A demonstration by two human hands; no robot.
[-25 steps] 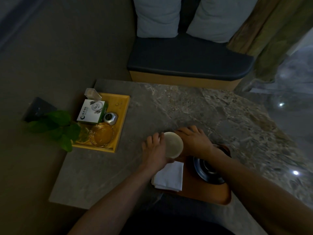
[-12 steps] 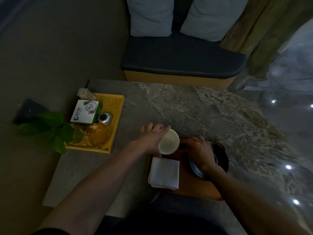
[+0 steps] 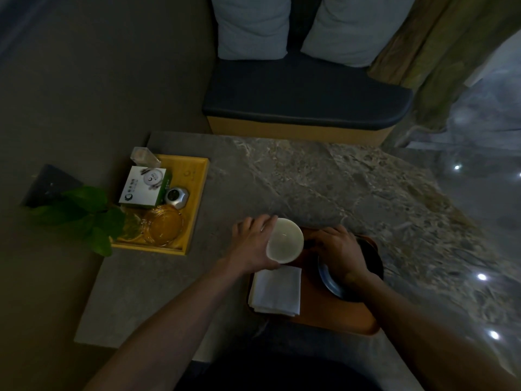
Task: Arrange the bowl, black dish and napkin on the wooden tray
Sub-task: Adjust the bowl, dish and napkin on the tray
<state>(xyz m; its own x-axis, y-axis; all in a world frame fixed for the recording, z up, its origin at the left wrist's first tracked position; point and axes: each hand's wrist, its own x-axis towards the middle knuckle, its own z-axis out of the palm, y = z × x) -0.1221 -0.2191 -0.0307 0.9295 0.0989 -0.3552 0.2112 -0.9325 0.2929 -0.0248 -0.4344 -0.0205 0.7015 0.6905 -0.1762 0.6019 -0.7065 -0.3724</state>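
My left hand [image 3: 252, 244] grips a small white bowl [image 3: 285, 240] by its side, tilted so its inside faces me, above the far left corner of the wooden tray [image 3: 324, 314]. A folded white napkin [image 3: 276, 290] lies flat on the tray's left part. A black dish [image 3: 372, 258] sits on the tray's right part. My right hand [image 3: 338, 251] rests on the dish, fingers curled over its far rim; much of the dish is hidden under it.
A yellow tray [image 3: 197, 198] at the table's left holds a white-green box [image 3: 142, 187], a small metal jar [image 3: 176, 197], a glass ashtray [image 3: 165, 224] and a clear holder. Green leaves [image 3: 84, 213] overhang its left side. A cushioned bench [image 3: 304, 94] stands behind the marble table [image 3: 310, 179].
The left hand took the bowl alone and turned it from bottom-up to opening toward me. The right hand left the bowl and dropped onto the black dish.
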